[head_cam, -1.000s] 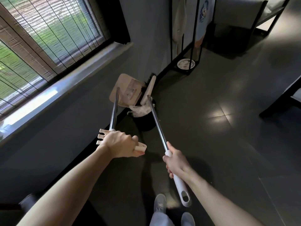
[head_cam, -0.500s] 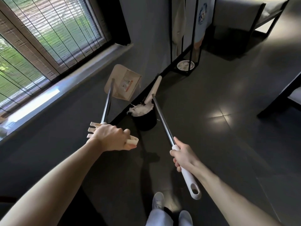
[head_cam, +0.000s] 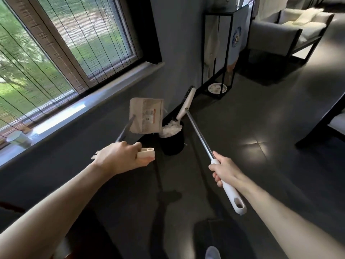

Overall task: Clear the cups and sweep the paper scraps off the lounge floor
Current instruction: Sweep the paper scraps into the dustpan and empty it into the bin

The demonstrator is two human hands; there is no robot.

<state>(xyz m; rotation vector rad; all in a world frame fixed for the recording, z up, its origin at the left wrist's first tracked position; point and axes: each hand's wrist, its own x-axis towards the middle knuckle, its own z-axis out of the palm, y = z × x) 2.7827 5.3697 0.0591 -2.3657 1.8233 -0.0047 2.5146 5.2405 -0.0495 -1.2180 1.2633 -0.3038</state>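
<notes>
Dark floor tiles (head_cam: 261, 113) run from the blind-covered window (head_cam: 65, 43) to a grey armchair (head_cam: 291, 32). My left hand (head_cam: 121, 157) grips the dustpan (head_cam: 146, 115) handle, the pan raised beside the black bin (head_cam: 172, 143) full of paper scraps (head_cam: 170, 128); my right hand (head_cam: 226, 168) grips the broom (head_cam: 198, 133) handle. One cup (head_cam: 17, 139) sits on the sill (head_cam: 89, 107).

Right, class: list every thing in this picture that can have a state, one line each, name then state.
dustpan: raised, tipped beside the bin.
broom: held slanted, head beyond the bin.
bin: open-topped, full of paper scraps.
left hand: grips the dustpan's handle.
right hand: grips the broom's handle.
cup: upright on the windowsill.
blinds: lowered.
</notes>
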